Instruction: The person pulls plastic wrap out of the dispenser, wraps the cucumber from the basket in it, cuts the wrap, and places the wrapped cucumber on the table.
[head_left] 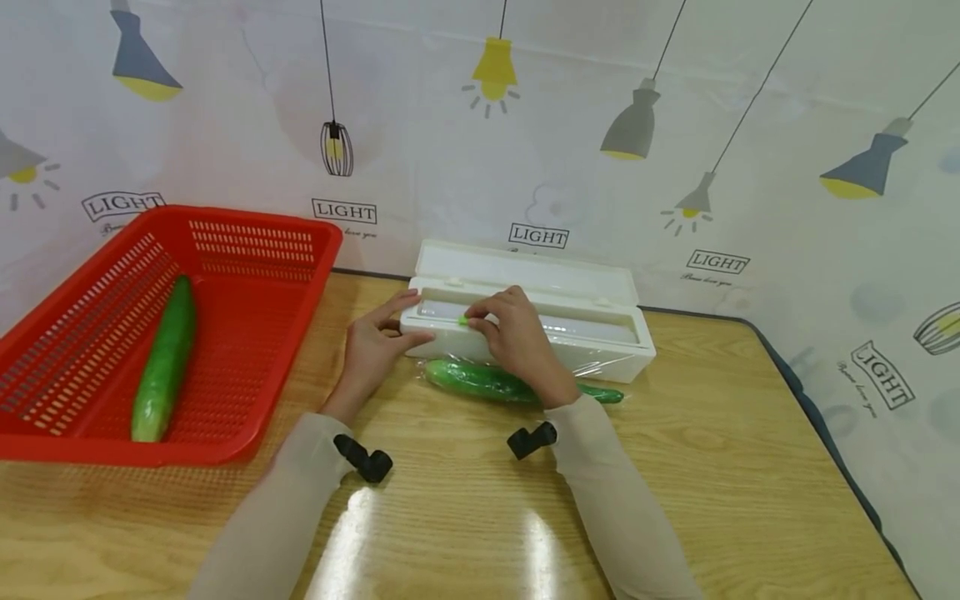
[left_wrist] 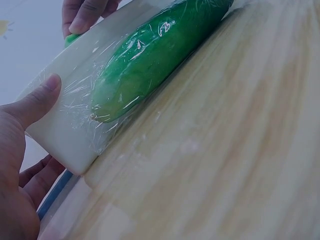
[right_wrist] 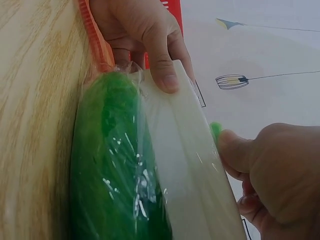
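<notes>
A white cling film dispenser (head_left: 637,360) stands on the table with its lid tipped back and a roll of film (head_left: 588,328) inside. At its left end my left hand (head_left: 369,346) grips the box, thumb on the front wall and fingers behind. My right hand (head_left: 519,335) pinches the small green slider cutter (head_left: 462,320) on the front rim, left of the middle. Against the front of the box lies a green cucumber (head_left: 472,379) under clear film (left_wrist: 80,107), which runs up the front wall. My right hand and wrist hide part of this cucumber in the head view.
On the left a red plastic basket (head_left: 247,417) holds another cucumber (head_left: 163,362), which is unwrapped. Behind the table hangs a white sheet (head_left: 420,108) printed with lamps. The wooden table's (head_left: 735,467) edge runs down the right side.
</notes>
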